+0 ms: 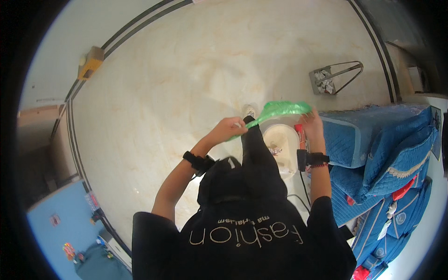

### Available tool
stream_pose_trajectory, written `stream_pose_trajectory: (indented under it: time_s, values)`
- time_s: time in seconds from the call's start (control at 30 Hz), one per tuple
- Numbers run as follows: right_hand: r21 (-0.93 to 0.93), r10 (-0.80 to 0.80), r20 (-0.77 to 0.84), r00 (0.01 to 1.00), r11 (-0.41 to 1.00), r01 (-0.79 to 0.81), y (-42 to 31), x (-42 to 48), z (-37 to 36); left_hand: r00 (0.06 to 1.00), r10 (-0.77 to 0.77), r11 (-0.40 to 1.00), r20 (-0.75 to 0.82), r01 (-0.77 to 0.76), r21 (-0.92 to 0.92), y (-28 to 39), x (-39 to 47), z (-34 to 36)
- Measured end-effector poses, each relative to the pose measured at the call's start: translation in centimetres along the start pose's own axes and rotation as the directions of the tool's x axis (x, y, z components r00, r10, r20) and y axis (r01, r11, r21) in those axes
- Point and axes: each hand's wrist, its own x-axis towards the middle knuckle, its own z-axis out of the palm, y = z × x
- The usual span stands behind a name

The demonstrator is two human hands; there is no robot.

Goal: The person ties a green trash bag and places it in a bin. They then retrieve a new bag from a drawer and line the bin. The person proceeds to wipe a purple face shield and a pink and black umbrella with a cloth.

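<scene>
A thin green plastic bag (285, 109) stretches between my two hands above the floor. My left hand (229, 128) pinches its narrow, twisted end. At the wider end, my right hand (312, 122) grips the bag's edge, slightly blurred. Below the bag, close by my right leg, stands a cream-coloured plastic bin (280, 134) with a little dark litter on its bottom. A red packet (300, 132) is beside the bin, near my right wrist, partly hidden.
A grey dustpan (316, 84) holding crumpled white paper rests on the tiled floor (168, 77). Blue quilted covers drape the sofa (339, 140) at my right. A yellow box (91, 64) stands by the far left wall. A black cable (303, 187) hangs from my right wrist strap.
</scene>
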Motion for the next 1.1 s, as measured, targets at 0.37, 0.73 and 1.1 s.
stream_pose_trajectory:
  time_s: [0.37, 0.73, 1.1]
  values:
    - [-0.546, 0.316, 0.238, 0.918, 0.826, -0.142, -3.6, 14.0, 23.4, 0.96, 0.251, 0.967, -0.124, -0.253, 0.0, 11.2, 21.1, -10.4]
    - [-0.764, -0.248, 0.368, 0.896, 0.468, 0.444, -13.2, 36.9, 35.9, 0.984, 0.14, 0.964, 0.113, -0.109, -0.244, 25.5, 40.3, -30.0]
    - [-0.873, -0.46, 0.461, 0.759, -0.08, 0.482, -28.5, 53.6, 42.0, 0.835, 0.542, 0.826, -0.097, -0.508, 0.243, 43.4, 60.0, -35.2]
